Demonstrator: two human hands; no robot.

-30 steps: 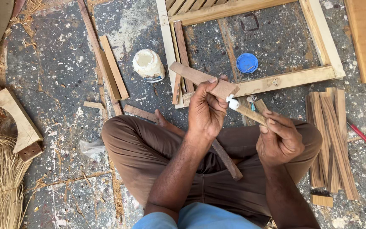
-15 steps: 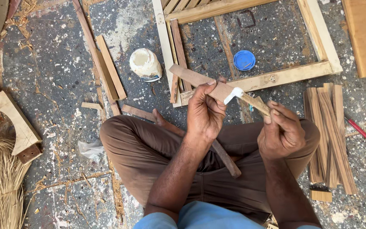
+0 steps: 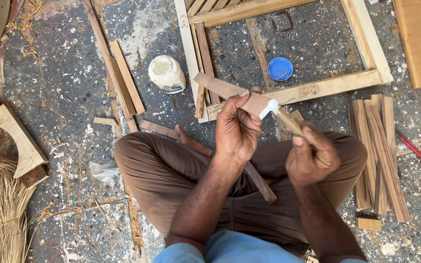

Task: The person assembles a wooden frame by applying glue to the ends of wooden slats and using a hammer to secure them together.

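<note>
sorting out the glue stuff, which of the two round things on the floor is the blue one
The flat blue lid, lying inside the wooden frame. The other round thing is the whitish glue jar, standing left of the frame and taller than the lid.

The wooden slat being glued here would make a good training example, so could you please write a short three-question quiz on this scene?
1. True or false: the left hand holds the wooden slat off the floor.
2. What does the right hand hold? A) a stick with white glue on its tip, B) a hammer, C) a saw.
3. Fill in: the blue lid lies on the floor inside the wooden ____.

Key: 1 true, and the slat slopes up to the left of the hand. 2 A, with the glued tip touching the slat's end. 3 frame; the white glue jar stands outside it, to its left.
</note>
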